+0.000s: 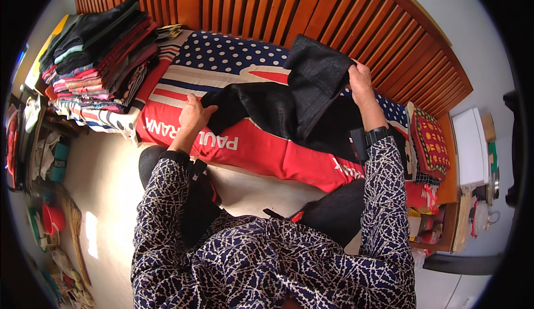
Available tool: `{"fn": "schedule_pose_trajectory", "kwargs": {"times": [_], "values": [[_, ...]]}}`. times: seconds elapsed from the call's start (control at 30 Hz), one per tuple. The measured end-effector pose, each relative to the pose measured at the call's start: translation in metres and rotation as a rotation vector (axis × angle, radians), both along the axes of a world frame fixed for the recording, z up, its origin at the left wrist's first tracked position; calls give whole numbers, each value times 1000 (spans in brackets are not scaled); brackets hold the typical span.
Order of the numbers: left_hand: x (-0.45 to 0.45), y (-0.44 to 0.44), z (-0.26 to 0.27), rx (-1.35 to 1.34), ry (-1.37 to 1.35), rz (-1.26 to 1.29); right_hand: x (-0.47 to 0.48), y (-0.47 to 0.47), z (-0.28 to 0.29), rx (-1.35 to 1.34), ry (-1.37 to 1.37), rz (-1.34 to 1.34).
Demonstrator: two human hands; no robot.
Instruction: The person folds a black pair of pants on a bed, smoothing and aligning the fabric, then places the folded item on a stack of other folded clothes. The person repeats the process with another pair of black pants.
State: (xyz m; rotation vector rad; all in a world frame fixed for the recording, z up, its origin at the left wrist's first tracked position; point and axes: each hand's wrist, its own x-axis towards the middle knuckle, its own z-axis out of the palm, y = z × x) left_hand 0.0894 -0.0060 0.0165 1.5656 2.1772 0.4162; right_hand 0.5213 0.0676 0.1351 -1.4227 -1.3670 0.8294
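A black garment (271,104), partly bunched, lies across a patterned bedspread (217,75). Its kind is hard to tell. My right hand (359,79) grips the edge of a raised, folded-over part of it and holds that part up toward the headboard side. My left hand (194,115) is at the garment's left end, fingers apart, thumb against or just beside the black cloth. It does not appear to grip the cloth. The bedspread has dotted blue, striped and red areas, and the red front bears white lettering.
A tall stack of folded clothes (104,62) stands at the bed's left end. Behind rises a slatted wooden headboard (250,8). Folded red patterned textiles (429,142) lie at the right end, beside a wooden cabinet (448,225). A broom (75,225) and red bucket (53,219) are at left.
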Motion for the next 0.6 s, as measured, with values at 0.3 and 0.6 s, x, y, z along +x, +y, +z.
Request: {"fn": "schedule_pose_trajectory", "kwargs": {"times": [0.3,0.6], "values": [[-18,23,-25,-54,-181,52,86,-24,16,-220,-363,-332],[-32,30,-37,70,-750,97,148,-15,44,-328,-335,-341]]}}
